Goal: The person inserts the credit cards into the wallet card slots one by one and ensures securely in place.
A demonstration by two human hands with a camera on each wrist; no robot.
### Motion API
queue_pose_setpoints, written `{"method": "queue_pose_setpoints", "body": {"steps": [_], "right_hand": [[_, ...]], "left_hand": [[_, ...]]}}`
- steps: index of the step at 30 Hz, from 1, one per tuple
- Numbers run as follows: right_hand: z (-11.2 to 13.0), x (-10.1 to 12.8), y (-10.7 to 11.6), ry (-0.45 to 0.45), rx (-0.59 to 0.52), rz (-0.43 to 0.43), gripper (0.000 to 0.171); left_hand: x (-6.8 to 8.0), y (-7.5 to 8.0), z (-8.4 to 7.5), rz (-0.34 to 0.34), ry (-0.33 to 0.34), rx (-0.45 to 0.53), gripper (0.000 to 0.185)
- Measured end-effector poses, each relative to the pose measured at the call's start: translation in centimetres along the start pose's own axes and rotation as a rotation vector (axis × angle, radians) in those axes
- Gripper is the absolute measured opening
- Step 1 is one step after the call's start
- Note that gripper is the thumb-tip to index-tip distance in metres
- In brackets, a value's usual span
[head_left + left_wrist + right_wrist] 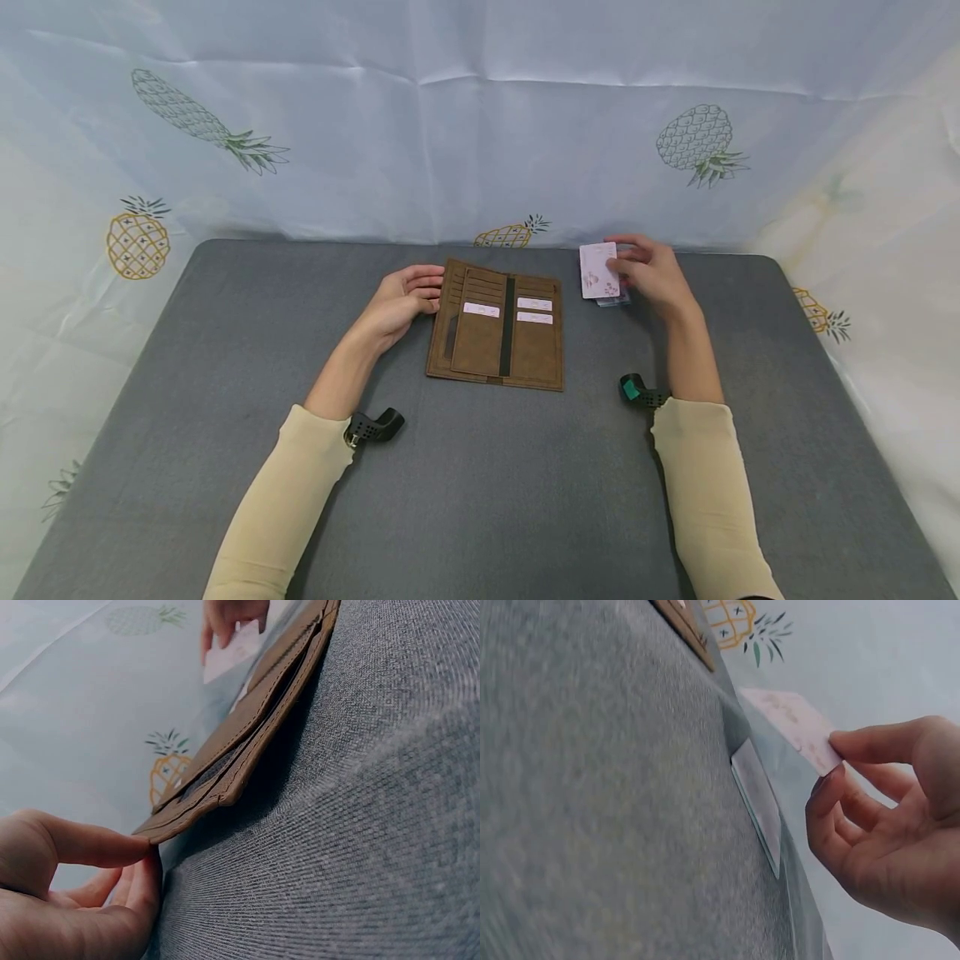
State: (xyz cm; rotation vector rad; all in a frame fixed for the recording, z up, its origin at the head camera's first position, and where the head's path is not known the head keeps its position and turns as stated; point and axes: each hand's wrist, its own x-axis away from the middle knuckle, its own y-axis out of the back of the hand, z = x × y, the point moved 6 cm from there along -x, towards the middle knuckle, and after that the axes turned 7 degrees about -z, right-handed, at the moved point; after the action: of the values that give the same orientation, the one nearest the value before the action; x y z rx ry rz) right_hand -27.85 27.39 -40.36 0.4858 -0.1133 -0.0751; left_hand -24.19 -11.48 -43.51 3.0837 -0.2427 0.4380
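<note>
A brown bifold wallet (472, 346) lies spread open on the grey table. Pale pink cards show in its slots, one in the left panel (481, 310) and two in the right panel (535, 305). At its left edge, my left hand (397, 304) pinches the wallet between thumb and fingers, also visible in the left wrist view (90, 877). My right hand (651, 271) holds a pink patterned card (597, 271) by its edge, to the right of the wallet. In the right wrist view, that card (795, 724) is tilted above the tabletop, apart from a small stack of cards (759, 802) lying below.
The grey table (480, 492) ends at the back against a white cloth (450, 158) printed with pineapples. Black bands (378, 425) are worn at both wrists, over cream sleeves.
</note>
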Motion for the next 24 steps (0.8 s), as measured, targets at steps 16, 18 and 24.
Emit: {"method": "queue_pose_setpoints", "body": {"steps": [16,18,24], "right_hand": [[2.4,0.7,-4.3,0.055,-0.088,0.063,0.039],[2.8,0.7,-4.8,0.077,-0.087,0.061,0.040],[3.7,0.7,-6.3,0.124,-0.088,0.055,0.037]], "left_hand": [[0.0,0.0,0.0,0.007,-0.005,-0.002,0.067],[0.0,-0.1,0.0,0.007,-0.006,-0.004,0.067],[0.0,0.0,-0.1,0.000,-0.009,-0.001,0.067]]}}
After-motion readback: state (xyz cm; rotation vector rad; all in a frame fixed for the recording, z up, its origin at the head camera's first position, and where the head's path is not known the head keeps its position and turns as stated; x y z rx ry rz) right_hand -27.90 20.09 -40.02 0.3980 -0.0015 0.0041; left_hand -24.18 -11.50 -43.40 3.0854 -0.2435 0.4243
